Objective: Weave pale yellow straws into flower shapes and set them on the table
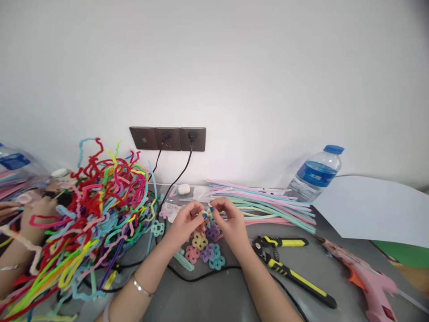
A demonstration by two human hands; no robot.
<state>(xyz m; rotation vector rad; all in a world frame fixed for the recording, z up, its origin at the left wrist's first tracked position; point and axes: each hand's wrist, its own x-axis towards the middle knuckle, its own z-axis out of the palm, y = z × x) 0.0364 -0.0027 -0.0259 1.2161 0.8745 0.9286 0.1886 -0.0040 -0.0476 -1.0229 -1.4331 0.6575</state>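
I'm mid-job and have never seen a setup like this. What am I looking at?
No machine here: one head-worn camera looks forward and down at a person's bare left hand and right hand. Their fingertips meet around a small yellowish piece, mostly hidden. On the grey table below lie little fuzzy flowers. Left is a tangle of fuzzy wires; right, a straighter bundle, pliers, a pink glue gun and a bottle. The arm at far left is another person's.

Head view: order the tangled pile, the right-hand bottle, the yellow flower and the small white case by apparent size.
1. Tangled pile
2. Right-hand bottle
3. Yellow flower
4. Small white case
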